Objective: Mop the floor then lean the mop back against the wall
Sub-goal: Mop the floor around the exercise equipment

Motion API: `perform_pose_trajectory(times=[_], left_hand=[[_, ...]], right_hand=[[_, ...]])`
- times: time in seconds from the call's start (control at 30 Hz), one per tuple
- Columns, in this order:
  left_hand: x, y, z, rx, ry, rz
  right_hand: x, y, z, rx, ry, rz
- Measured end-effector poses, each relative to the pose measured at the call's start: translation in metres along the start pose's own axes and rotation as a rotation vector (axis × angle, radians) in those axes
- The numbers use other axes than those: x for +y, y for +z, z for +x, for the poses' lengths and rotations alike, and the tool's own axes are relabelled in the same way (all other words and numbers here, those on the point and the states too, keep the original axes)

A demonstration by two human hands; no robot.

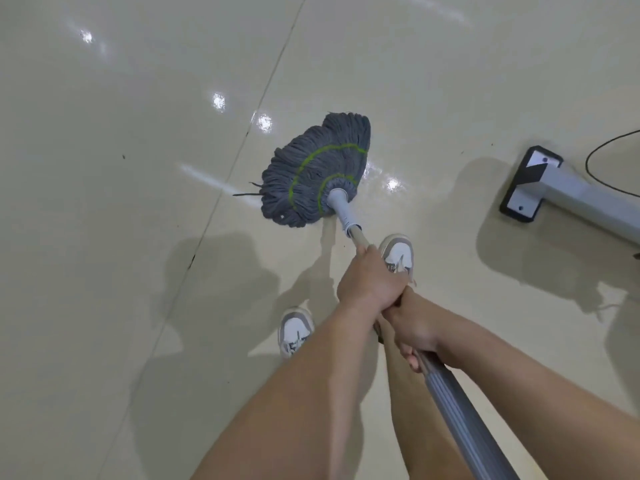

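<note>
Grey string mop (313, 171) with green stitching, head splayed on glossy floor (104, 237).

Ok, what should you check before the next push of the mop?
1. Left hand and right hand grip the mop handle: ok.
2. Mop head spread on the floor: ok.
3. Metal foot on the right apart from the mop head: ok.
4. Black cable beyond that foot, off the mop's path: ok.
5. Shoes behind the mop head: ok.
6. Where the wall is: cannot tell.
</note>
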State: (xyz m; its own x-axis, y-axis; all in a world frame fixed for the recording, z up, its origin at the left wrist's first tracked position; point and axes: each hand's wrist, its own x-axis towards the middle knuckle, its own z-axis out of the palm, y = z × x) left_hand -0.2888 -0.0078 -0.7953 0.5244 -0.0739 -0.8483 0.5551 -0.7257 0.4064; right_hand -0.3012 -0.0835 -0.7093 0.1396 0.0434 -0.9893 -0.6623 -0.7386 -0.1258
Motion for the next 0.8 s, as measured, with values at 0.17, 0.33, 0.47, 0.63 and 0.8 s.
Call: perform_pose_trajectory(times=[0.17,0.33,0.47,0.63,0.8], left_hand=[[-0.082,-0.026,-0.030,0.071,-0.097,-0.088],[-0.155,-0.035,-0.052,0.172,-0.214,-0.185],[-0.170,-0.014,-0.069,0.251,-0.269,-0.407],[-0.136,0.048,-0.078,0.282,-0.276,-0.503],[-0.060,0.126,-0.070,0.261,-0.179,-0.525]], right_hand=[[-0.027,0.074,0.012,-0.144,-0.010,-0.040],[-0.055,0.130,0.015,-0.258,-0.013,-0.350],[-0.056,0.140,0.005,-0.218,0.039,-0.541],[0.011,0.106,-0.003,-0.038,-0.109,-0.698],[0.103,0.041,0.008,0.134,-0.095,-0.736]])
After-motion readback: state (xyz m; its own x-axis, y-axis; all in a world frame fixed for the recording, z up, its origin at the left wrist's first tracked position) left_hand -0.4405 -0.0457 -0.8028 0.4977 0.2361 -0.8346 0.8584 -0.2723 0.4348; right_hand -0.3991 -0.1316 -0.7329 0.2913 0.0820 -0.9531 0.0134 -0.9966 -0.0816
